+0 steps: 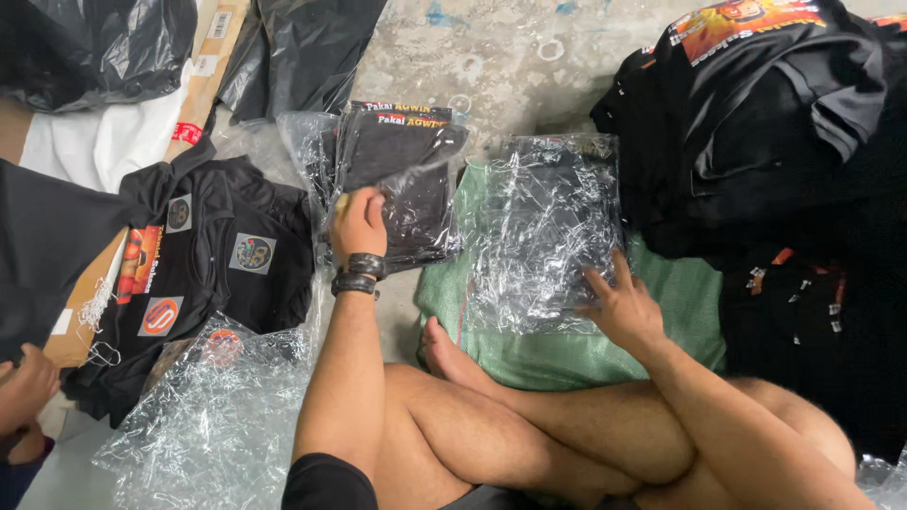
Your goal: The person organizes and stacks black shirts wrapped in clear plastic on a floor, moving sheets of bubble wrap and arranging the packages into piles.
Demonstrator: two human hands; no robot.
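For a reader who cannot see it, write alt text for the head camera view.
A person sitting cross-legged on a concrete floor presses the right hand on a black shirt sealed in clear plastic, while the left hand touches a stack of bagged shirts. Loose black shirts lie at right.

Bagged shirts: two showing, one under the left hand (397,179) and one under the right hand (543,227)
Green sacks: one lying (680,302)
Wristbands: two sitting (359,274)

Bare grey concrete floor (491,57), perhaps stained.
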